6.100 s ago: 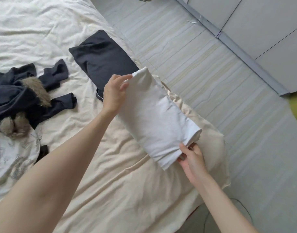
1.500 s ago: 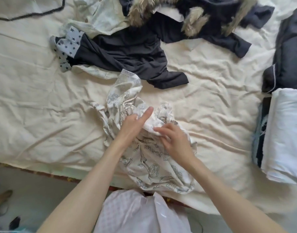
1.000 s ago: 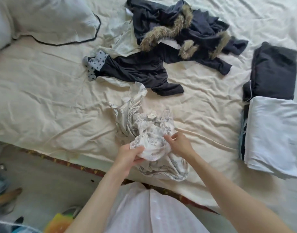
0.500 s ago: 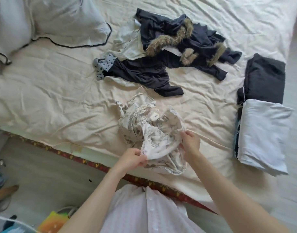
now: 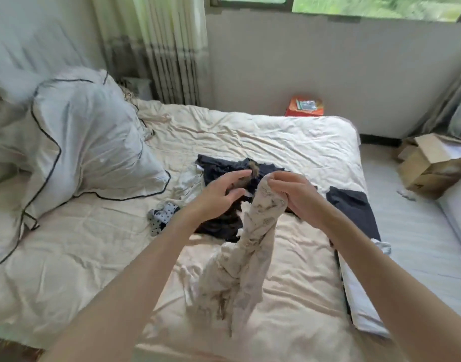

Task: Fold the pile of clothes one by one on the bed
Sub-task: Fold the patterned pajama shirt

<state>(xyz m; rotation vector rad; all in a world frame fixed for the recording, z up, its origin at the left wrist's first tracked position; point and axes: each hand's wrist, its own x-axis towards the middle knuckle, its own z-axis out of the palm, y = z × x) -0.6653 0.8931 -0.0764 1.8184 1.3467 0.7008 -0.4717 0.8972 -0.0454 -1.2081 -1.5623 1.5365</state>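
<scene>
The left hand [image 5: 221, 194] hovers with fingers spread and relaxed, holding nothing, just left of the printed cream garment [image 5: 247, 244]. The right hand [image 5: 294, 195] pinches that garment's top end, so the cloth hangs from this grip with its long axis running down toward the bed [image 5: 276, 137]. The left hand is near enough to take a second corner, probably.

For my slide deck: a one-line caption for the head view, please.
Right hand lifts a printed cream garment off the bed; open left hand reaches in.
</scene>
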